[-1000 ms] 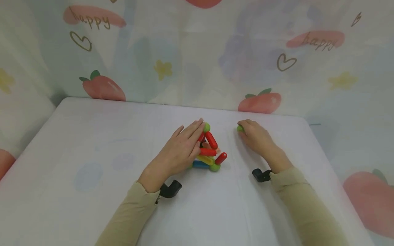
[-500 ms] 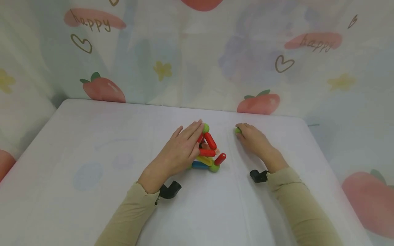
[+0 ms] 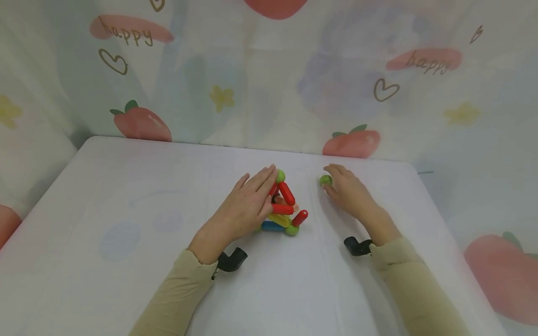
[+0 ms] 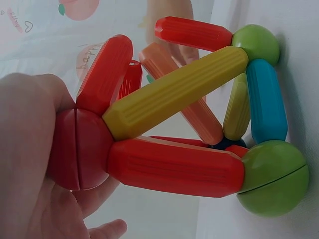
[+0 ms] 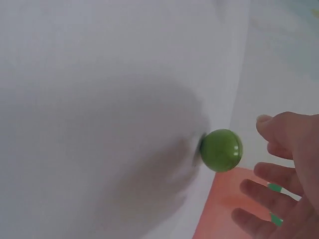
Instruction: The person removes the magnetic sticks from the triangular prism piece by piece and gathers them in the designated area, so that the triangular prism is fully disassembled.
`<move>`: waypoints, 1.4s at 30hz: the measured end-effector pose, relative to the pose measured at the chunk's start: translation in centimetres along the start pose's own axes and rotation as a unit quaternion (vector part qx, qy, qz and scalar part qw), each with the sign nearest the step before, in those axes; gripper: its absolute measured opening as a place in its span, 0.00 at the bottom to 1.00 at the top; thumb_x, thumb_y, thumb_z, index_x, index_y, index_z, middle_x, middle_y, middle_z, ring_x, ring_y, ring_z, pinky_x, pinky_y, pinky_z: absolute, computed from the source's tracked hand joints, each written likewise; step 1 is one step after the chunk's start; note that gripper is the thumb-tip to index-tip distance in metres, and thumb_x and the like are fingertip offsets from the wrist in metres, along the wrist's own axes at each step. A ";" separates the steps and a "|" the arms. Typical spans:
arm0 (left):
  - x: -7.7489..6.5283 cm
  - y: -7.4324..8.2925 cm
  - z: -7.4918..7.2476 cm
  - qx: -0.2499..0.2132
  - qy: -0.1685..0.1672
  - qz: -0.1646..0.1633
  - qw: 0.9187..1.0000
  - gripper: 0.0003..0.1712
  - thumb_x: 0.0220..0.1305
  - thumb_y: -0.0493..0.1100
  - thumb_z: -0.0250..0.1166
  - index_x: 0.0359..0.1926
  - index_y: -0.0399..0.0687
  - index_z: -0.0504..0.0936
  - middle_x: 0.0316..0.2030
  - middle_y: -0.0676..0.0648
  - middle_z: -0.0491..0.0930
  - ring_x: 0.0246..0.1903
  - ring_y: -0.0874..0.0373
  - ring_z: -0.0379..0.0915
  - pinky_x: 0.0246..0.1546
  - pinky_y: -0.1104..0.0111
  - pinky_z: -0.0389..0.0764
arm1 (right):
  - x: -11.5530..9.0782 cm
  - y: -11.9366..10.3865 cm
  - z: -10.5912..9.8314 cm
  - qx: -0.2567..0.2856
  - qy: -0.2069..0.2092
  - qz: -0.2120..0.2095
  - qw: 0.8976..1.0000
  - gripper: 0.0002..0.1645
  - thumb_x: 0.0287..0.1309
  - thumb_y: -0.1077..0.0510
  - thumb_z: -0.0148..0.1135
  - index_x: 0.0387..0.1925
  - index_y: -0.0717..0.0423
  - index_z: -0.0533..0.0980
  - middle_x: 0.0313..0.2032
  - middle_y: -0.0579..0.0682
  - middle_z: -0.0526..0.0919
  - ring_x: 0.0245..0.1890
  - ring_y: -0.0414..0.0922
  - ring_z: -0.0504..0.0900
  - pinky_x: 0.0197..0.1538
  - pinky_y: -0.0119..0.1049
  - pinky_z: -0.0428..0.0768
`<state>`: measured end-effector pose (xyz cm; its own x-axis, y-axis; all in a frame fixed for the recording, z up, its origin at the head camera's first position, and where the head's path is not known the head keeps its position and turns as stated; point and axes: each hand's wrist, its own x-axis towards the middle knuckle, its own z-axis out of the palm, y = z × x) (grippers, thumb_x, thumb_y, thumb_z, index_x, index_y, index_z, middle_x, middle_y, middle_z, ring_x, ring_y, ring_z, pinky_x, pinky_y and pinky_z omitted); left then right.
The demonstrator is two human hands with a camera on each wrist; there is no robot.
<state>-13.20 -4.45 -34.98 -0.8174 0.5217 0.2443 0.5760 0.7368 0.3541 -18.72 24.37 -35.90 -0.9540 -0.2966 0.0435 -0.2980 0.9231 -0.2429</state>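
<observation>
A frame of coloured magnetic rods and balls stands mid-table, with red, yellow, blue and orange rods. My left hand lies over its left side. In the left wrist view, thumb and fingers hold it at a dark red ball; green balls sit against the table. From the head, that red ball is hidden under the hand. To the right, a loose green ball rests on the table. My right hand is beside it, fingers spread; in the right wrist view a gap shows between fingertips and ball.
The white table meets a printed curtain along its back edge. Black wrist cameras jut from under both sleeves, close above the tabletop. One red rod sticks out from the frame's lower right.
My right hand has let go of the green ball and spread its fingers; the ball is now slightly nearer the frame. The left hand and frame have stayed in place.
</observation>
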 end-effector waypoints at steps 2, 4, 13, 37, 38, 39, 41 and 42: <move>0.0 0.0 0.1 0.000 0.000 0.001 1.000 0.35 0.71 0.44 0.51 0.77 0.43 0.55 0.77 0.48 0.54 0.77 0.54 0.50 0.75 0.48 0.55 | -0.5 -0.4 0.0 0.008 0.021 -0.005 1.000 0.31 0.65 0.60 0.62 0.67 0.66 0.66 0.68 0.66 0.66 0.68 0.63 0.66 0.69 0.59 0.66; 0.1 0.0 0.2 0.001 0.000 0.001 1.000 0.36 0.71 0.44 0.52 0.76 0.43 0.56 0.77 0.48 0.55 0.77 0.54 0.50 0.75 0.48 0.55 | -1.1 -0.9 0.0 0.022 0.044 -0.009 0.999 0.31 0.65 0.60 0.62 0.66 0.65 0.66 0.68 0.66 0.66 0.69 0.62 0.65 0.69 0.59 0.66; 0.2 0.1 0.3 0.005 -0.005 0.007 1.000 0.36 0.71 0.45 0.51 0.76 0.43 0.55 0.77 0.48 0.53 0.77 0.54 0.49 0.75 0.48 0.55 | -3.9 -3.7 0.5 0.096 0.112 -0.010 0.989 0.29 0.65 0.61 0.61 0.65 0.62 0.68 0.68 0.60 0.68 0.69 0.58 0.66 0.68 0.59 0.69; 0.1 0.0 -0.2 -0.009 -0.015 -0.002 1.000 0.35 0.72 0.44 0.49 0.77 0.44 0.54 0.78 0.48 0.52 0.77 0.55 0.47 0.75 0.49 0.54 | -5.6 -6.2 0.7 0.300 -0.016 -0.040 0.953 0.22 0.67 0.54 0.62 0.60 0.53 0.73 0.56 0.52 0.80 0.55 0.48 0.81 0.56 0.47 0.83; 0.2 0.0 -0.2 -0.009 -0.015 -0.003 1.000 0.35 0.72 0.44 0.49 0.77 0.43 0.54 0.78 0.48 0.52 0.77 0.55 0.47 0.75 0.49 0.54 | -5.5 -6.2 0.8 0.301 -0.028 -0.042 0.952 0.22 0.66 0.54 0.63 0.60 0.53 0.74 0.55 0.51 0.81 0.54 0.48 0.82 0.55 0.46 0.83; 0.2 -0.1 -0.2 -0.009 -0.015 -0.003 1.000 0.35 0.72 0.44 0.49 0.77 0.43 0.54 0.78 0.48 0.52 0.77 0.55 0.47 0.75 0.48 0.54 | -5.5 -6.2 0.8 0.301 -0.038 -0.045 0.952 0.22 0.65 0.54 0.64 0.59 0.52 0.74 0.55 0.50 0.81 0.54 0.48 0.82 0.54 0.45 0.83; 0.1 -0.2 -0.2 -0.011 -0.018 -0.006 1.000 0.35 0.71 0.45 0.48 0.77 0.43 0.54 0.78 0.48 0.52 0.77 0.54 0.47 0.75 0.48 0.54 | -5.4 -6.2 1.0 0.303 -0.054 -0.046 0.950 0.21 0.63 0.56 0.66 0.57 0.51 0.75 0.53 0.49 0.82 0.52 0.48 0.83 0.53 0.42 0.84; 0.1 -0.2 -0.1 -0.011 -0.019 -0.007 1.000 0.36 0.71 0.44 0.48 0.77 0.43 0.54 0.78 0.48 0.52 0.77 0.54 0.47 0.75 0.48 0.54 | -5.4 -6.2 1.1 0.305 -0.059 -0.045 0.949 0.21 0.62 0.56 0.67 0.56 0.51 0.76 0.52 0.48 0.82 0.52 0.48 0.83 0.52 0.40 0.85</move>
<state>-13.40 -4.64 -34.91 -0.8245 0.5272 0.2057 0.5639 0.7348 0.3769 -11.71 19.96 -35.69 -0.9044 -0.4267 -0.0088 -0.2708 0.5896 -0.7609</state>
